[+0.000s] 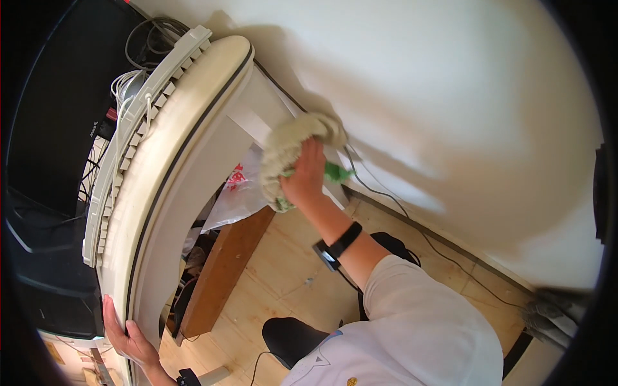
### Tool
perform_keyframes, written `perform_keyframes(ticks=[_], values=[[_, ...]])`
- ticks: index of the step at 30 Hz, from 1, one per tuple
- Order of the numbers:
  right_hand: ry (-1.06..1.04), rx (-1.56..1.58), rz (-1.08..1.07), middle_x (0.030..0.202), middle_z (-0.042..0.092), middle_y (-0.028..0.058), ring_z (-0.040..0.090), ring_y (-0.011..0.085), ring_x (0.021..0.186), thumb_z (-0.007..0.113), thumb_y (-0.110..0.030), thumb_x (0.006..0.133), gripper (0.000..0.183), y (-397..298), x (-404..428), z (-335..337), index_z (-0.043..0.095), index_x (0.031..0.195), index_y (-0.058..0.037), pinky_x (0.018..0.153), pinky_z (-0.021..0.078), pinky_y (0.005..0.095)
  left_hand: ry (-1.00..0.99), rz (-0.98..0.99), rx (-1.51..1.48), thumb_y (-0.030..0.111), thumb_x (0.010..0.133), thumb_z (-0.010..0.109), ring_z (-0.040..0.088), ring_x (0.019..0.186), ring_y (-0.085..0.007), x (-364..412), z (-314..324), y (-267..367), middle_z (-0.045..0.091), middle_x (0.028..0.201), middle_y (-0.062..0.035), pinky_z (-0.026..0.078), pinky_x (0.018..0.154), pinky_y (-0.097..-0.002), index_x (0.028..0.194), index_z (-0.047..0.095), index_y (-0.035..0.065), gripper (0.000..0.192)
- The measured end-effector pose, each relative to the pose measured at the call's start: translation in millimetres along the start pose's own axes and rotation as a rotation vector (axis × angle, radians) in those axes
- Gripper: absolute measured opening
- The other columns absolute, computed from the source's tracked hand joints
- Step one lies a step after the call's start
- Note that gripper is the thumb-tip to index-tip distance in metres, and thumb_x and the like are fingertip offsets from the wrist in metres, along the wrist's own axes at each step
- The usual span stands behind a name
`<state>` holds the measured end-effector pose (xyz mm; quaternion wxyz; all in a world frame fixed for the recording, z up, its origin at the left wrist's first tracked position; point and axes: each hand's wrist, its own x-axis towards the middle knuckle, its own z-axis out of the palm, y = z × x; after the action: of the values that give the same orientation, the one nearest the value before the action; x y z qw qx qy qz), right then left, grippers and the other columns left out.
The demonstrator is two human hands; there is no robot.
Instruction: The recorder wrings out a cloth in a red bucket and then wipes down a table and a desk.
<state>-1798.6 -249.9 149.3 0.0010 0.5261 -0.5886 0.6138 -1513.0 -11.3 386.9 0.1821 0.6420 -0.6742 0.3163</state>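
My right hand (309, 171) is pressed around a bunched cream cloth (285, 142) with green parts, beside the end of the desk next to the wall. The cloth and hand look slightly blurred. My left hand (128, 337) rests on the rounded cream edge of the desk (193, 111), fingers on top and thumb apart on the front near the black trim strip. Along the desktop, a white keyboard (116, 159) appears to be tipped up on its long side, keys towards me. Under the desk hangs a white plastic bag (246, 190) with red printing.
A black monitor (53, 111) stands behind the keyboard, with coiled cables (154, 43) at its far end. A dark cable (405, 212) runs down the white wall (458, 96) to the tiled floor (270, 270). A brown wooden board (227, 275) stands below the desk.
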Motion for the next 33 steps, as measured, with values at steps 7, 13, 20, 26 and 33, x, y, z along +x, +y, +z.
perform_keyframes(ticks=[7, 13, 20, 26, 33], values=[[0.119, 0.250, -0.108, 0.093, 0.052, 0.0150, 0.046, 0.0377, 0.089, 0.065, -0.008, 0.057, 0.041, -45, 21, -46, 0.054, 0.095, -0.0026, 0.078, 0.0387, 0.0445, 0.005, 0.024, 0.036, 0.033, 0.088, 0.037, 0.050, 0.111, -0.0313, -1, -1, 0, 0.052, 0.122, -0.0136, 0.037, 0.094, -0.0391, 0.121, 0.050, 0.0053, 0.045], [-0.055, 0.246, -0.224, 0.101, 0.048, 0.0140, 0.043, 0.0340, 0.095, 0.068, -0.011, 0.052, 0.047, -100, 35, -31, 0.053, 0.095, -0.0011, 0.077, 0.0387, 0.0429, 0.014, 0.045, 0.024, 0.032, 0.088, 0.038, 0.050, 0.111, -0.0319, -2, -1, 2, 0.052, 0.122, -0.0144, 0.037, 0.094, -0.0386, 0.120, 0.050, 0.0040, 0.045], [-0.248, 0.210, -0.096, 0.101, 0.049, 0.0166, 0.046, 0.0341, 0.094, 0.068, -0.012, 0.056, 0.054, -61, -14, -33, 0.048, 0.106, -0.0005, 0.079, 0.0420, 0.0420, 0.031, 0.088, 0.078, 0.028, 0.086, 0.038, 0.051, 0.109, -0.0334, -1, -2, -1, 0.053, 0.120, -0.0159, 0.038, 0.093, -0.0390, 0.119, 0.051, 0.0025, 0.043], [-0.141, 0.242, -0.154, 0.100, 0.051, 0.0136, 0.048, 0.0337, 0.092, 0.067, -0.013, 0.059, 0.053, -91, 39, -44, 0.049, 0.108, -0.0028, 0.077, 0.0437, 0.0408, 0.029, 0.087, 0.085, 0.026, 0.086, 0.038, 0.051, 0.109, -0.0336, -1, 2, 0, 0.053, 0.120, -0.0161, 0.038, 0.093, -0.0392, 0.119, 0.051, 0.0021, 0.043], [-0.302, 0.395, 0.107, 0.093, 0.055, 0.0129, 0.052, 0.0321, 0.090, 0.068, -0.014, 0.061, 0.050, -24, -17, -43, 0.052, 0.106, -0.0017, 0.075, 0.0441, 0.0396, 0.023, 0.069, 0.083, 0.030, 0.087, 0.038, 0.051, 0.109, -0.0328, 0, 1, -6, 0.052, 0.121, -0.0156, 0.039, 0.093, -0.0394, 0.120, 0.050, 0.0033, 0.044]])
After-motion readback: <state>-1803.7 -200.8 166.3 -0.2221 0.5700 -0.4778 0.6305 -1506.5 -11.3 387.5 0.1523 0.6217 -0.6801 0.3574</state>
